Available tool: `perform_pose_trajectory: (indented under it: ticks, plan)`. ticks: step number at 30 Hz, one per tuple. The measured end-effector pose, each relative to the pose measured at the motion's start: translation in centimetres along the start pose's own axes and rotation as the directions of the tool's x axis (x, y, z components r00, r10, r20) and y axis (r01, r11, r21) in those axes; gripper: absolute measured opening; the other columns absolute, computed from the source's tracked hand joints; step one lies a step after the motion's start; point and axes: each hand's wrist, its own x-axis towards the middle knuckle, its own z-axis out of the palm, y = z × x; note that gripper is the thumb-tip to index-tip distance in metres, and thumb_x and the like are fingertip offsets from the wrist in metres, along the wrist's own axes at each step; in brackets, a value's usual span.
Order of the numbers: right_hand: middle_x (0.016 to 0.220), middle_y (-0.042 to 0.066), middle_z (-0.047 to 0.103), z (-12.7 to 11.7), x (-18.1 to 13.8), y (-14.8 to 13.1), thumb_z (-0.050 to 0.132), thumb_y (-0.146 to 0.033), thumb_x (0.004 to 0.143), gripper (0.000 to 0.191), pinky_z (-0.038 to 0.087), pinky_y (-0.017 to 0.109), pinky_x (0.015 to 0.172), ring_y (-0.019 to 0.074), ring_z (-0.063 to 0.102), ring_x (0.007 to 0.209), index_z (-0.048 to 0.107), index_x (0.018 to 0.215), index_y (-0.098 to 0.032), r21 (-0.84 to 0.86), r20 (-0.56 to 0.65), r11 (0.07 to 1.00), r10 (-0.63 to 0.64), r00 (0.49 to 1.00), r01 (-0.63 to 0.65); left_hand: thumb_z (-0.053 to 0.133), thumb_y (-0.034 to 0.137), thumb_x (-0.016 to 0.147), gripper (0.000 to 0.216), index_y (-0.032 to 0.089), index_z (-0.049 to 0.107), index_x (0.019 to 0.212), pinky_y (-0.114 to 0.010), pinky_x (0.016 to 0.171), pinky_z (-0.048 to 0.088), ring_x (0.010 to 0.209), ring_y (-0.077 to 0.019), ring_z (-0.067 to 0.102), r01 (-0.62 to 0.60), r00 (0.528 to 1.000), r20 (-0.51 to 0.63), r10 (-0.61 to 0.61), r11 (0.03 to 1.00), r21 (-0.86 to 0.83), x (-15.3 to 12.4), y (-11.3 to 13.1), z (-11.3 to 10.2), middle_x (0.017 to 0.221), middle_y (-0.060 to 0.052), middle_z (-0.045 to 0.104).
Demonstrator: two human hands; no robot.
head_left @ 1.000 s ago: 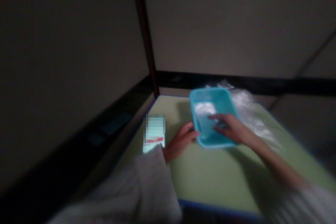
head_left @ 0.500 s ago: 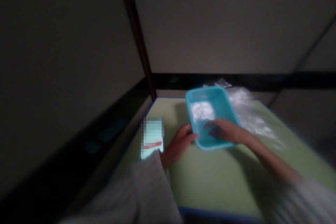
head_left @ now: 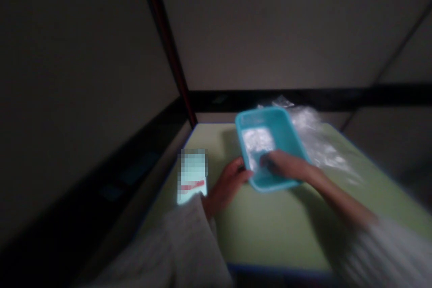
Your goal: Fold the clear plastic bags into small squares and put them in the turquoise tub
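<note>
A turquoise plastic basin [head_left: 297,135], rounded and rectangular, is tilted toward me above the table. My left hand [head_left: 231,184] grips its left rim near the lower corner, thumb over the edge and fingers outside. Inside the basin lies something pale, shiny and crinkled [head_left: 258,139], like clear plastic; blur hides its details. My right hand [head_left: 286,164] reaches over the lower right rim into the basin. Its fingers are curled together just below the shiny material, and I cannot make out what is between them.
Crumpled clear plastic sheeting [head_left: 317,139] lies behind and right of the basin. A bright screen [head_left: 192,175], pixelated with a red strip, is on the left of the yellow-green table [head_left: 270,234]. Dark walls [head_left: 286,31] rise behind and to the left.
The view has shifted slightly, so everything sits a little further left. My right fingers have drawn closer together inside the basin. My left hand keeps its hold on the rim.
</note>
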Motion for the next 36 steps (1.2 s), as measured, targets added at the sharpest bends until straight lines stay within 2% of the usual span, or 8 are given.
perform_pose_trajectory:
  ticks: [6,12,14,21,27,32,36]
  plan:
    - [0.102,0.012,0.068,0.0,-0.5,1.3,0.05,-0.009,0.08,0.032,0.045,0.032,0.079,0.0232,0.063,0.093,0.065,0.108,-0.015,-0.051,0.0,0.999,-0.006,1.0,0.006,0.062,0.023,0.077,0.026,0.017,0.064,0.103,-0.025,0.073,0.042,0.079,-0.0143,0.058,0.025,1.0,-0.006,-0.025,0.999,-0.02,0.0,0.2,0.0,0.091,-0.005,0.066]
    - [0.077,0.012,0.069,0.3,-0.6,1.8,0.045,-0.01,0.084,0.022,0.041,0.027,0.058,0.0181,0.062,0.065,0.067,0.082,-0.012,-0.084,0.076,0.996,-0.008,0.997,0.014,0.065,0.02,0.073,0.024,0.016,0.064,0.096,-0.027,0.073,0.043,0.078,-0.0151,0.059,0.059,0.998,-0.016,-0.06,0.996,-0.069,-0.2,1.0,0.7,0.088,-0.005,0.066]
    - [0.076,0.011,0.069,0.4,-0.5,1.5,0.046,-0.011,0.085,0.021,0.04,0.025,0.056,0.0166,0.061,0.064,0.066,0.079,-0.013,-0.081,0.081,0.997,-0.011,0.997,0.018,0.065,0.02,0.072,0.023,0.016,0.064,0.095,-0.027,0.073,0.043,0.078,-0.0151,0.06,0.07,0.997,-0.016,-0.071,0.994,-0.084,-0.3,1.2,1.0,0.088,-0.005,0.066]
    - [0.087,0.013,0.071,0.4,-0.3,0.3,0.045,-0.012,0.087,0.021,0.043,0.026,0.063,0.0179,0.063,0.072,0.066,0.086,-0.011,-0.041,0.076,0.998,-0.045,0.996,0.048,0.067,0.021,0.072,0.023,0.015,0.064,0.094,-0.03,0.078,0.045,0.082,-0.016,0.06,0.049,0.999,-0.004,-0.05,0.993,-0.105,-0.2,1.1,0.9,0.09,-0.005,0.065]
    - [0.083,0.012,0.069,1.0,-0.3,1.6,0.045,-0.009,0.086,0.02,0.041,0.027,0.062,0.0186,0.061,0.071,0.065,0.083,-0.012,-0.092,0.024,0.996,-0.001,1.0,0.004,0.067,0.022,0.074,0.026,0.015,0.064,0.099,-0.034,0.088,0.044,0.094,-0.0191,0.061,0.03,0.999,0.036,-0.026,0.993,-0.117,-0.3,0.9,0.7,0.101,-0.008,0.066]
    - [0.082,0.015,0.067,1.3,0.1,1.9,0.043,-0.007,0.085,0.022,0.04,0.029,0.063,0.021,0.06,0.072,0.065,0.083,-0.01,-0.148,-0.044,0.988,0.044,0.998,-0.05,0.067,0.021,0.075,0.028,0.016,0.064,0.102,-0.035,0.088,0.045,0.095,-0.0193,0.061,0.046,0.998,0.039,-0.041,0.988,-0.146,-0.4,0.7,0.6,0.103,-0.008,0.066]
    - [0.08,0.012,0.067,1.4,0.2,1.6,0.044,-0.01,0.086,0.022,0.04,0.028,0.064,0.0191,0.059,0.07,0.065,0.082,-0.012,-0.134,-0.077,0.991,0.02,0.997,-0.03,0.067,0.02,0.073,0.027,0.016,0.064,0.1,-0.033,0.084,0.046,0.089,-0.0181,0.062,0.054,0.999,0.001,-0.054,0.987,-0.151,-0.4,0.8,0.8,0.098,-0.007,0.067]
